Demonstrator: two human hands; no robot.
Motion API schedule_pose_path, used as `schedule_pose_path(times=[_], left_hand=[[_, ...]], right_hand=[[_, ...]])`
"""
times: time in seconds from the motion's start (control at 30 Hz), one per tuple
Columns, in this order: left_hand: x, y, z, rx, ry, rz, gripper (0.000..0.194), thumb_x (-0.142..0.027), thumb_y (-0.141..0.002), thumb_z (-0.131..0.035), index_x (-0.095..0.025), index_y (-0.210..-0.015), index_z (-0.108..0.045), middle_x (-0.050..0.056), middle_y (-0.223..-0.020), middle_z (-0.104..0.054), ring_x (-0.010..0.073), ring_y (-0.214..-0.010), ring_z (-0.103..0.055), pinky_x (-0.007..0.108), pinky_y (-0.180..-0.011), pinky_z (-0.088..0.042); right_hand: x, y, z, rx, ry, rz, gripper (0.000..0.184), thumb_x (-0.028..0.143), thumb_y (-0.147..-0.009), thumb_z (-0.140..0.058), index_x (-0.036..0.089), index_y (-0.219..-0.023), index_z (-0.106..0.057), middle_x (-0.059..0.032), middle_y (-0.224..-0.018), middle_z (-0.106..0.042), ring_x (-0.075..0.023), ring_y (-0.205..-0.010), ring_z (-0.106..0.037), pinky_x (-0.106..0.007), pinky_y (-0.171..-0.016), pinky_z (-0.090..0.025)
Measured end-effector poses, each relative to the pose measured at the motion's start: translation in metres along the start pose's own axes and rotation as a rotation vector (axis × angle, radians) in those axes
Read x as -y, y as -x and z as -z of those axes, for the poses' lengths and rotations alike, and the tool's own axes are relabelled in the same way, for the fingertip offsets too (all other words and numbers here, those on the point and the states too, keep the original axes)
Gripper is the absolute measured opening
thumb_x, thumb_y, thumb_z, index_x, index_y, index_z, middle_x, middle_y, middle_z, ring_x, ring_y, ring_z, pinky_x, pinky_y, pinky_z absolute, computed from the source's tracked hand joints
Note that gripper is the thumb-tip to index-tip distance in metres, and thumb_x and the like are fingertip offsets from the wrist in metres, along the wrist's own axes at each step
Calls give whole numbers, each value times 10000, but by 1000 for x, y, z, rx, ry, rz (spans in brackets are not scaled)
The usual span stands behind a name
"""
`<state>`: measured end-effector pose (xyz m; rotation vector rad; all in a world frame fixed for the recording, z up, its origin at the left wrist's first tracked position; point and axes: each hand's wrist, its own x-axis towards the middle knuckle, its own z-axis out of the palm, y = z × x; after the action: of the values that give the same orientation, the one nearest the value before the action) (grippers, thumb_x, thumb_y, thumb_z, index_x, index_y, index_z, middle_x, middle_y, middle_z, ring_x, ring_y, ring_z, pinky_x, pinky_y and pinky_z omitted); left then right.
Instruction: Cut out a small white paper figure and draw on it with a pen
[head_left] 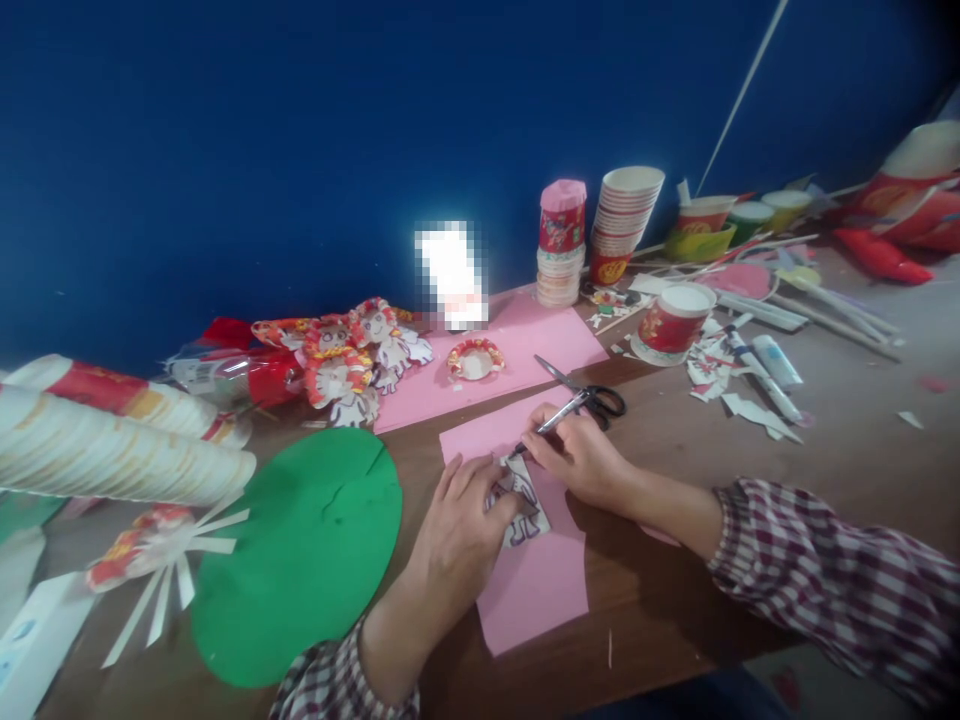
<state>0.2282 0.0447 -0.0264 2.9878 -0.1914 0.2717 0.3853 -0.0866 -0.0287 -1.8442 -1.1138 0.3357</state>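
Observation:
My right hand (pixel 589 462) is closed around a slim pen (pixel 559 418), whose dark tip meets the top edge of a small white paper with a drawing (pixel 534 520). The drawing shows purple outlines of a figure with legs. Lying flat across its left part is my left hand (pixel 465 515), fingers stretched out, so some of the drawing is hidden. Beneath both is a sheet of pink paper (pixel 532 600). Scissors with black handles (pixel 592 398) rest with blades parted just beyond my right hand.
Green paper disc (pixel 300 570) at left, beside stacked paper cups (pixel 127 450). Farther back are decorated paper figures (pixel 360 350), a braided ring (pixel 475 360) on pink sheets (pixel 525 335) and a tall cup stack (pixel 626 220). Rightward lie a red cup (pixel 670 325), paper scraps (pixel 712 365) and a marker (pixel 765 375).

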Motion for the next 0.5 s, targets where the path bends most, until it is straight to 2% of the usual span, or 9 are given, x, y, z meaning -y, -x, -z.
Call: schedule_pose_path(times=[0.13, 0.23, 0.5], left_hand=[[-2, 0, 3, 28, -24, 10, 227, -123, -857, -524, -226, -1045, -600, 85, -1147, -567, 257, -1060, -498, 477, -914, -442], [-3, 1, 4, 55, -57, 26, 215, -149, -869, -522, -237, -1051, -596, 80, -1170, -571, 255, -1003, -516, 447, -825, -473], [-1, 1, 2, 34, -42, 6, 233, -124, -860, -527, -229, -1057, -593, 86, -1155, -566, 248, -1025, -504, 446, -861, -458]], right_hand=[[1, 0, 0, 1, 9, 10, 148, 248, -901, -460, 187, -768, -479, 5, -628, -561, -135, -594, -514, -245, -582, -364], [1, 0, 0, 2, -2, 3, 142, 254, -906, -458, 185, -784, -481, 9, -623, -560, -129, -572, -507, -245, -574, -359], [1, 0, 0, -6, 30, 17, 133, 248, -903, -472, 182, -790, -499, 11, -620, -568, -129, -573, -511, -244, -582, -359]])
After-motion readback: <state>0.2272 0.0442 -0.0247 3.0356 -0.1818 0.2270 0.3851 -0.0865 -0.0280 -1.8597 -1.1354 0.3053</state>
